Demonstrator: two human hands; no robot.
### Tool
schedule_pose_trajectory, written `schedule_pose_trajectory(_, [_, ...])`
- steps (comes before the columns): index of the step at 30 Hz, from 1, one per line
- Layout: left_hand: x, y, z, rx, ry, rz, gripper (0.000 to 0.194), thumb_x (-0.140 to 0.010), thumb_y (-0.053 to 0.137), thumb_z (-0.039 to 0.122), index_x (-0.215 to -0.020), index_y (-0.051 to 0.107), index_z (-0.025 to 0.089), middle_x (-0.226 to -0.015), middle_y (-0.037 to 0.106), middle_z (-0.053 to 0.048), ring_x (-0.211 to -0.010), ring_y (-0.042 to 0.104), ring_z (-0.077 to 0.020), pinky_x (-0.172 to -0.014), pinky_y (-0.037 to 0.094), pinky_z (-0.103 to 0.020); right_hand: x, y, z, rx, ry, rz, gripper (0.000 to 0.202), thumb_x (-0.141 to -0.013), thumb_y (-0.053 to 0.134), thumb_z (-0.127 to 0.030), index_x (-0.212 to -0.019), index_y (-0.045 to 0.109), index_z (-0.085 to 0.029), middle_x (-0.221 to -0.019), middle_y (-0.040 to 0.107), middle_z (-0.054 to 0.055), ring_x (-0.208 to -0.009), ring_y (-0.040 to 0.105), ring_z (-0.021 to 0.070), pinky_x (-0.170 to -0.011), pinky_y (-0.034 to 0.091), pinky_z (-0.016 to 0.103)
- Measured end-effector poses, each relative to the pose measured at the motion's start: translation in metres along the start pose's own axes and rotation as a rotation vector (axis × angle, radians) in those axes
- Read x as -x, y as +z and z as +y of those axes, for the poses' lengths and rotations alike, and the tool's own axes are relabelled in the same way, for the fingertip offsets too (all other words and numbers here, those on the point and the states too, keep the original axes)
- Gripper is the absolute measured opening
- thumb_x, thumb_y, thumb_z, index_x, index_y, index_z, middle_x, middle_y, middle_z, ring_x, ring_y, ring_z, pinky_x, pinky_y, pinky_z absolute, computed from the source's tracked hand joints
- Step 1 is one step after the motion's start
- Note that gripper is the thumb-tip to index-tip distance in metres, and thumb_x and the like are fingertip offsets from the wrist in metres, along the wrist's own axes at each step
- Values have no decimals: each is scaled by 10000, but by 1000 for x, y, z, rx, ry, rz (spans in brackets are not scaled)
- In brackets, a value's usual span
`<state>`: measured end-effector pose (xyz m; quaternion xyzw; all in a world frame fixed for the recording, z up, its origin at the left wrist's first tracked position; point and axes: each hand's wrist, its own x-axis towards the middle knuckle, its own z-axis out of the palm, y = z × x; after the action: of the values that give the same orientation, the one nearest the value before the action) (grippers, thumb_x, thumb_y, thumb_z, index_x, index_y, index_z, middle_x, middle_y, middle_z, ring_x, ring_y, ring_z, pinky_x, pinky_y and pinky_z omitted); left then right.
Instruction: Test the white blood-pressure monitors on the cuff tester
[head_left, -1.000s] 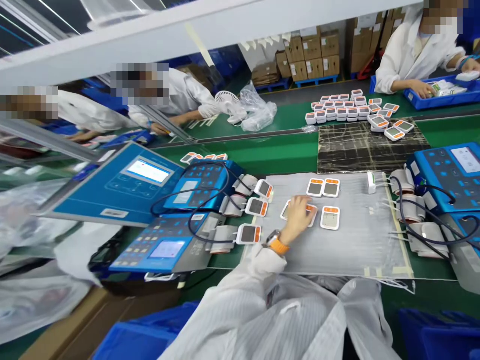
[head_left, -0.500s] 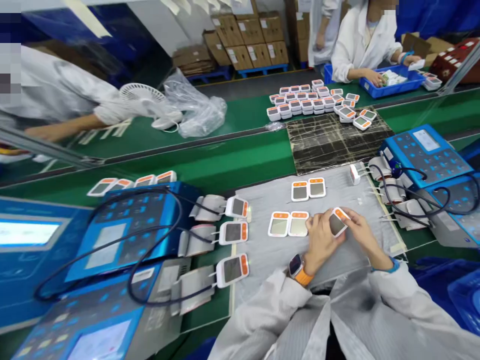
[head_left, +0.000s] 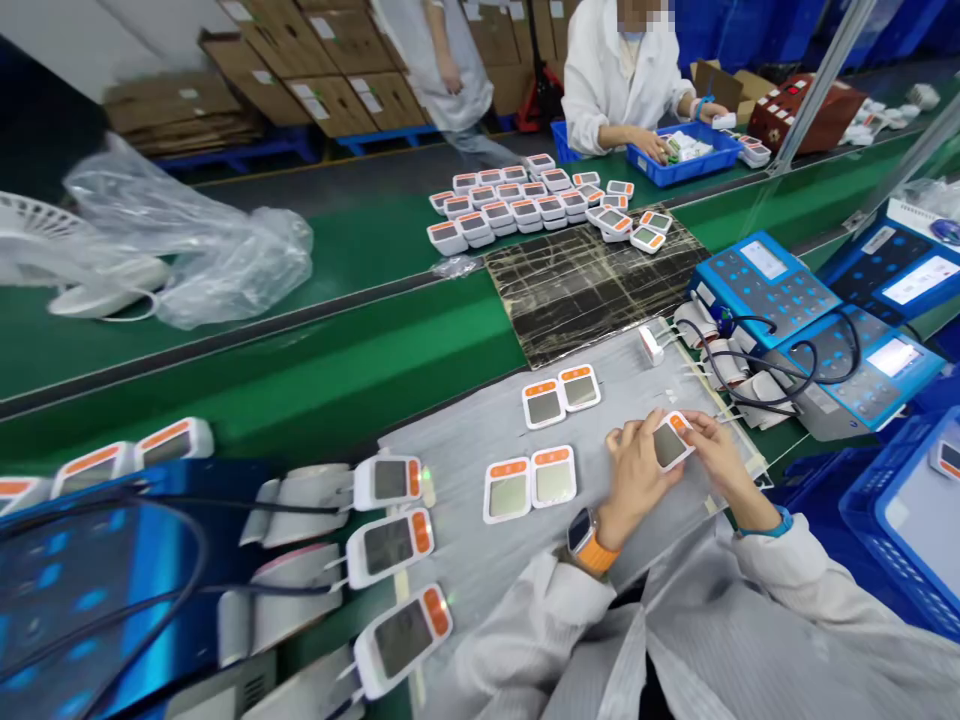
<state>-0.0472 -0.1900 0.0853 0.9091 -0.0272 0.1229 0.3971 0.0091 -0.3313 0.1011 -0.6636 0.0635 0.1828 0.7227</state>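
Note:
Between my two hands is a small white device with a grey screen and an orange button strip (head_left: 671, 442), tilted over the grey mat (head_left: 457, 570). My left hand (head_left: 636, 470), with a watch on its wrist, grips its left side. The fingers of my right hand (head_left: 712, 455) close on its right edge near the orange strip. To the left on the mat lie two pairs of like devices, one pair nearer (head_left: 530, 484) and one farther (head_left: 562, 396). At the mat's left edge, several more devices (head_left: 399, 548) are plugged onto prongs.
Blue test boxes (head_left: 765, 290) with black cables stand at right, and another (head_left: 82, 600) at left. A blue bin (head_left: 900, 510) is at lower right. Across the bench are many devices (head_left: 510, 205), a plastic bag (head_left: 225, 250) and a co-worker (head_left: 622, 80) handling things at a blue tray (head_left: 686, 170).
The view has swung to the right, so the bench contents appear shifted left. Both hands still hold the device over the mat, at nearly the same tilt.

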Motion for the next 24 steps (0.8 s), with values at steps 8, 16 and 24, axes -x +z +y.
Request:
schedule_pose_trajectory(8, [-57,17,-7,401,-179,172,786,-621,783,97,-1347,519,236,-1284,602,-107,-1176,577,-313,-1040,455,-486,-55,-23,-17,721,-644,46,305,-974,500,-316,-1194,669,-190,-1268,694,143,-1193,646,284,-1008,532,480])
schedule_pose_trajectory(16, [-85,59,-38,1106,-362,234,785,-507,872,115,-1183,492,240,-1357,576,-105,-1186,628,-256,-981,519,-396,-120,-51,-26,1497,-986,-104,310,-944,478,-48,-1006,746,-192,-956,772,76,-1189,649,253,-1269,92,640])
schedule_pose_trajectory(24, [-80,70,-44,1008,-250,220,780,-574,919,213,-1225,490,242,-1369,587,-125,-1230,616,-260,-1074,468,-442,-126,-45,-33,1418,-951,-208,273,-980,518,-133,-882,751,-239,-869,754,28,-1076,664,221,-1268,3,632])
